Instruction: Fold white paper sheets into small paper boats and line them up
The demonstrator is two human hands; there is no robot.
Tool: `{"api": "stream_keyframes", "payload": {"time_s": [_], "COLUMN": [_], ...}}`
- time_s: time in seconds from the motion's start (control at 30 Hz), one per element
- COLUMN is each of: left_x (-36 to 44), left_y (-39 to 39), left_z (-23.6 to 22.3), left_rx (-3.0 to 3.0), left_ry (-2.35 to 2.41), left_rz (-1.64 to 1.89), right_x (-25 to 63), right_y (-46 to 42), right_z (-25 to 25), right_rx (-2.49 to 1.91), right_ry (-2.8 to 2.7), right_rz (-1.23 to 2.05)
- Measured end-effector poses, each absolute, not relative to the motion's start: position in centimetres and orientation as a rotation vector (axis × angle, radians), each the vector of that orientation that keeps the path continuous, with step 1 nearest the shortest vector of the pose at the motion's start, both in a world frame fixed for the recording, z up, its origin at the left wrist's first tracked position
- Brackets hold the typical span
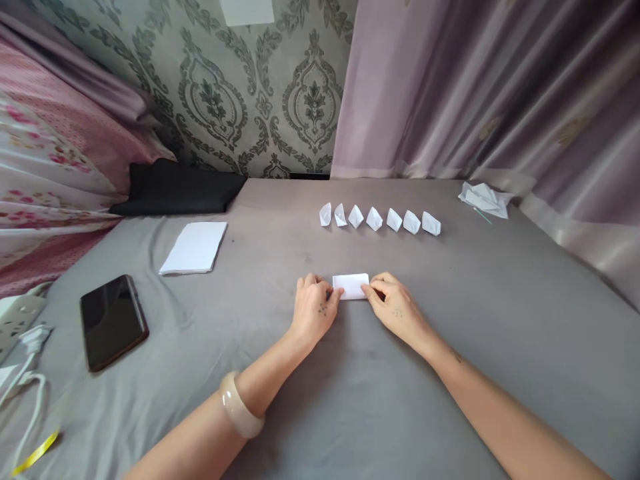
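Note:
A small folded sheet of white paper is held between my two hands, just above or on the grey cloth; the exact height is hard to tell. My left hand pinches its left end, thumb in front and fingers curled behind. At the right end my right hand grips it the same way, closed with the thumb on the near face. Beyond the hands stands a row of several folded white paper boats. To the left lies a stack of white paper sheets.
A dark phone lies on the left, near a white power strip with cables. Black cloth rests at the back left. Crumpled white paper sits at the back right beside a thin green stick. Curtains border the surface.

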State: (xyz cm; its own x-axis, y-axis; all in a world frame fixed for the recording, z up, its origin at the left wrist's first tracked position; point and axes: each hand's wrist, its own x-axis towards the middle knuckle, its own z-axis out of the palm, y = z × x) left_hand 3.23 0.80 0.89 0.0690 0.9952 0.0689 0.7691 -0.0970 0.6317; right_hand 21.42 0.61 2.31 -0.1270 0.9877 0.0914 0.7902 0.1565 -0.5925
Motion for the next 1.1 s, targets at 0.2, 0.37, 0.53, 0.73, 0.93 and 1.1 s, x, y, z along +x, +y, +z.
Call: {"api": "stream_keyframes", "payload": {"time_s": [0.2, 0.37, 0.53, 0.73, 0.93, 1.1], "left_x": [3.6, 3.6, 3.6, 3.6, 3.7, 3.6], "left_y": [1.0, 1.4, 1.4, 1.3, 1.5, 1.4], "left_z": [1.1, 0.9, 0.9, 0.8, 1.0, 1.1], "left_rx": [1.951, 1.864, 1.913, 1.949, 1.885, 1.879], "left_ry": [1.773, 1.796, 1.806, 1.819, 1.831, 1.814], "left_rz": [0.698, 0.719, 0.709, 0.703, 0.686, 0.694], "right_x": [20.6, 20.5, 20.3, 20.2, 20.2, 20.2], "right_y": [0.3, 0.4, 0.5, 0.6, 0.6, 0.7], "right_z": [1.8, 1.3, 1.4, 1.5, 1.5, 1.6], "right_rx": [-1.777, -1.830, -1.871, -1.903, -1.925, -1.944], "right_ry": [-1.968, -1.975, -2.011, -2.024, -2.031, -2.026], "right_rz": [0.401, 0.329, 0.280, 0.262, 0.290, 0.314]}}
